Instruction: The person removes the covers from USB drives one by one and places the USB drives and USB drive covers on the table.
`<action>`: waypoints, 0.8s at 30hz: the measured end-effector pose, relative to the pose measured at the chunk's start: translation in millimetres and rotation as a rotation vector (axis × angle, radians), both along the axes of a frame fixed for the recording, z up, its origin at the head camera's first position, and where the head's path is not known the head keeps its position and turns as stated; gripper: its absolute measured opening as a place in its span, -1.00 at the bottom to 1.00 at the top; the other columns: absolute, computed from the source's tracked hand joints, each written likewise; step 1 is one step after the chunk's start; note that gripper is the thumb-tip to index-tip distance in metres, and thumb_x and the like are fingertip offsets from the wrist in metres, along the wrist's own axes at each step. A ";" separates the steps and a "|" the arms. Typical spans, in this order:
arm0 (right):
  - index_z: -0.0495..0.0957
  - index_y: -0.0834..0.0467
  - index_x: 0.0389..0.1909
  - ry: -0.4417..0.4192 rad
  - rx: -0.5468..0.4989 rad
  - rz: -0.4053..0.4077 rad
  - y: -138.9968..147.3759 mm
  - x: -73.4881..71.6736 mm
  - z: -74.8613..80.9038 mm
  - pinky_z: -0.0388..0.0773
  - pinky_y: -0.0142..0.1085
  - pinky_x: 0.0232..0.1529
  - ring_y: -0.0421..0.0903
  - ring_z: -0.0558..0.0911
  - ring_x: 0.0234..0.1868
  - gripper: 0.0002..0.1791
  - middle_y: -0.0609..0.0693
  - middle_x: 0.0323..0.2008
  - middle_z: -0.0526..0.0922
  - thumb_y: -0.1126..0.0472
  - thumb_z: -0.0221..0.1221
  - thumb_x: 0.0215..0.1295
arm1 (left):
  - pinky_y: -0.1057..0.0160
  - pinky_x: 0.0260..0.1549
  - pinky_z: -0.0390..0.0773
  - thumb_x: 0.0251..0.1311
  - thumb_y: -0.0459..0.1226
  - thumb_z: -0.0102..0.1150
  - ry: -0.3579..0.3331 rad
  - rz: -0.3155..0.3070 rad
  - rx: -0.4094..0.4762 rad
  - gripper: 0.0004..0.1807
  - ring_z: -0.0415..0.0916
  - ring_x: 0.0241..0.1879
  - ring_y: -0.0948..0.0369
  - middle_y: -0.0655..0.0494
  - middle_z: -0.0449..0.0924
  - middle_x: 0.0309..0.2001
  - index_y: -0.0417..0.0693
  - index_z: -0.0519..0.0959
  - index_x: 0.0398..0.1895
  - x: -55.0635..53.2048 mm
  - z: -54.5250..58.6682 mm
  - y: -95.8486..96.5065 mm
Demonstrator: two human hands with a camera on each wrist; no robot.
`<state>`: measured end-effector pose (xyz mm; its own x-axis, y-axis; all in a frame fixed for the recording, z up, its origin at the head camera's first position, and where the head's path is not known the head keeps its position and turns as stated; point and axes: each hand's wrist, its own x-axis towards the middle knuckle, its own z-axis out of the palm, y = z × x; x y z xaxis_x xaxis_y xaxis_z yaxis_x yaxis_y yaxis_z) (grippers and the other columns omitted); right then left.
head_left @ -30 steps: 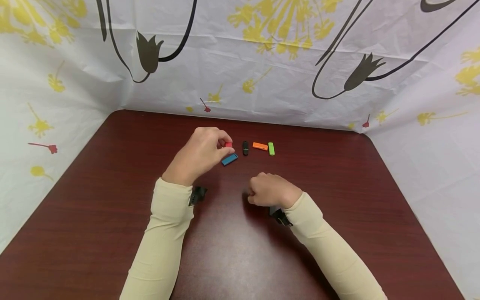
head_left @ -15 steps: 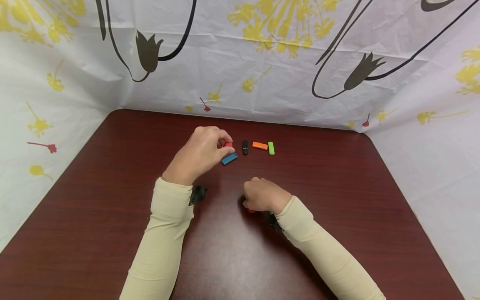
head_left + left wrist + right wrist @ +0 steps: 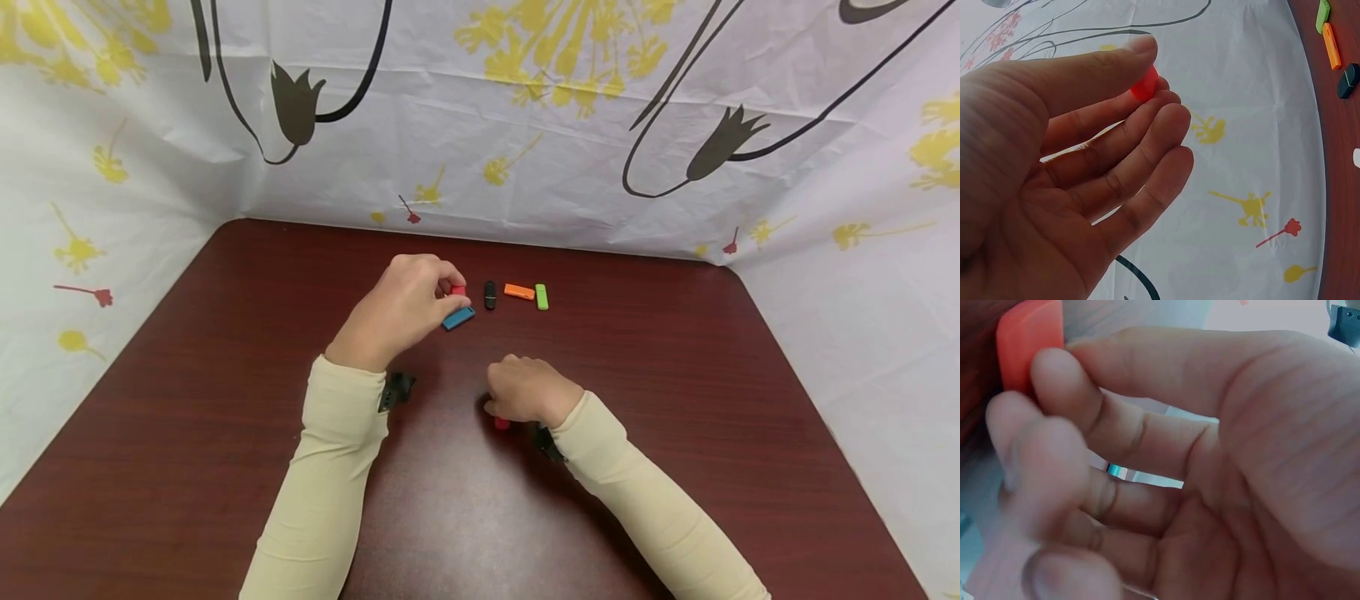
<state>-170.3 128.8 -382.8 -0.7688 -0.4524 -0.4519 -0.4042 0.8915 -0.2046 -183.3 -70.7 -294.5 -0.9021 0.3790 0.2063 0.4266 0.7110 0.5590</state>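
Note:
My left hand [image 3: 397, 308] pinches a small red cap [image 3: 1144, 85] between thumb and index finger, above the far part of the table. The other fingers curl loosely below it in the left wrist view. My right hand [image 3: 531, 390] is lower and nearer, close over the table, with thumb and index finger at a red USB stick [image 3: 1030, 345]. Part of the red stick [image 3: 502, 423] shows below the hand in the head view; the rest is hidden by the fingers. A blue USB stick [image 3: 458, 318] lies just under the left fingertips.
Right of the left hand, a black USB stick [image 3: 490, 295], an orange one [image 3: 519, 292] and a green one [image 3: 542, 297] lie in a loose row on the dark red-brown table [image 3: 637, 333]. A white patterned curtain [image 3: 480, 125] surrounds the table's back and sides.
My right hand has moved slightly left and toward me, then come to rest. The red USB stick now shows more below its fingers. The left hand has stayed in place.

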 end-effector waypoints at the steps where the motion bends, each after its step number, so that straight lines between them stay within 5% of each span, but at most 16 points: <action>1: 0.50 0.10 -0.71 -0.005 -0.003 -0.005 -2.3 4.2 9.2 0.43 -0.26 -0.50 -0.15 0.44 -0.64 -0.51 -0.07 -0.70 0.45 0.18 0.35 0.49 | 0.14 -0.13 0.74 0.39 -0.23 0.47 -0.003 0.000 0.000 -0.79 0.69 -0.14 0.09 -0.03 0.75 -0.11 -0.19 0.79 -0.06 0.0 -0.2 0.1; 6: 0.45 0.05 -0.73 0.007 -0.017 0.002 -1.3 9.6 26.2 0.30 -0.32 -0.52 -0.22 0.33 -0.66 -0.46 -0.14 -0.74 0.33 0.13 0.34 0.52 | 0.14 -0.14 0.74 0.39 -0.23 0.47 -0.006 -0.005 0.002 -0.79 0.70 -0.15 0.10 -0.02 0.76 -0.11 -0.19 0.79 -0.05 -0.3 -0.8 0.7; 12: 0.61 0.04 -0.57 0.092 -0.103 -0.005 8.5 5.0 41.2 0.34 -0.31 -0.55 -0.22 0.42 -0.64 -0.61 -0.15 -0.70 0.43 0.06 0.33 0.53 | 0.16 -0.21 0.70 0.39 -0.25 0.47 0.015 -0.034 -0.015 -0.80 0.65 -0.24 0.12 -0.01 0.77 -0.21 -0.17 0.80 -0.03 -1.0 -1.2 2.6; 17: 0.73 0.06 -0.20 0.195 -0.173 -0.045 18.6 0.6 58.7 0.53 -0.25 -0.47 -0.18 0.59 -0.53 -0.86 -0.11 -0.50 0.64 0.08 0.33 0.52 | 0.17 -0.20 0.70 0.37 -0.28 0.48 -0.005 -0.042 -0.029 -0.80 0.64 -0.26 0.12 -0.02 0.77 -0.25 -0.18 0.79 -0.03 -1.9 -1.6 6.4; 24: 0.63 0.09 -0.01 0.345 -0.264 -0.104 25.0 -3.5 77.7 0.69 -0.01 -0.16 -0.04 0.71 -0.15 -0.79 -0.04 -0.13 0.73 0.06 0.32 0.51 | 0.18 -0.20 0.71 0.36 -0.28 0.48 -0.018 -0.064 -0.068 -0.79 0.66 -0.28 0.12 -0.02 0.80 -0.26 -0.19 0.81 -0.02 -3.7 -2.6 11.3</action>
